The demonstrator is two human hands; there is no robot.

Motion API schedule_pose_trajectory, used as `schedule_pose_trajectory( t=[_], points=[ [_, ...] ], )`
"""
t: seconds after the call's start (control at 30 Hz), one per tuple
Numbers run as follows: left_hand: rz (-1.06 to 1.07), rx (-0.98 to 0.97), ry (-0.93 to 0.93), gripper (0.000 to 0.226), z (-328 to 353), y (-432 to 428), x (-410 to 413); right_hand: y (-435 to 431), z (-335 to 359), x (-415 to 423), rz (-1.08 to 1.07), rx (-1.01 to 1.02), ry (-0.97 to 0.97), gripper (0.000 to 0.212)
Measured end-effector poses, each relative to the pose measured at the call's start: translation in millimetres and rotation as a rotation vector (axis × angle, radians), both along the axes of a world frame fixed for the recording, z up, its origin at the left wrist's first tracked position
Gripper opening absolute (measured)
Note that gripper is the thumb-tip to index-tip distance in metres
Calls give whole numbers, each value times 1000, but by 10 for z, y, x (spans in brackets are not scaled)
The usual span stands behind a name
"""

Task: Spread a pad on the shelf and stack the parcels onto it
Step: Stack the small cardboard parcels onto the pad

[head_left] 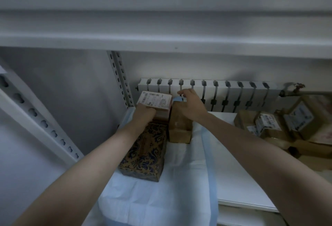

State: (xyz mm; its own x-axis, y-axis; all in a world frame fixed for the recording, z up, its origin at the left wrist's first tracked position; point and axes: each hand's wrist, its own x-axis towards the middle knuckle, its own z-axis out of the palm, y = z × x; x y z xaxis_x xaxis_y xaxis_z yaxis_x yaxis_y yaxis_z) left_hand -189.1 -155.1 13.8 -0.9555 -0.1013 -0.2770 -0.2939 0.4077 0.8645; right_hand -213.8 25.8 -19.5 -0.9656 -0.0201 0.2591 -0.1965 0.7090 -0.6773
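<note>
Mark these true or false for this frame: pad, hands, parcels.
1. The pad is spread on the shelf. True.
2. The left hand is empty. False: it grips a labelled parcel.
3. The patterned box lies on the pad. True.
4. The right hand holds the patterned box. False: it rests on the brown parcel.
5. All parcels are on the pad. False: other parcels sit off it, to the right.

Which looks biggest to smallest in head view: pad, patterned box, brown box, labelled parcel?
1. pad
2. patterned box (nearest, so inflated)
3. brown box and labelled parcel look alike, both partly covered: unranked
</note>
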Motion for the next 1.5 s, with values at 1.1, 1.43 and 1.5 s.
schedule_pose_trajectory(
  t=[1.1, 1.43, 1.5],
  points=[
    [-304, -93, -89, 9, -104, 2380, 1143, 2170, -479, 1418, -433, 681, -310, 75],
    [-244, -92, -119, 9, -169, 2129, 1131, 2192, -522, 1245, -489, 507, -335, 84],
    [-242, -87, -116, 10, -171, 2085, 1111, 2197, -546, 1240, -503, 490, -376, 89]
  ],
)
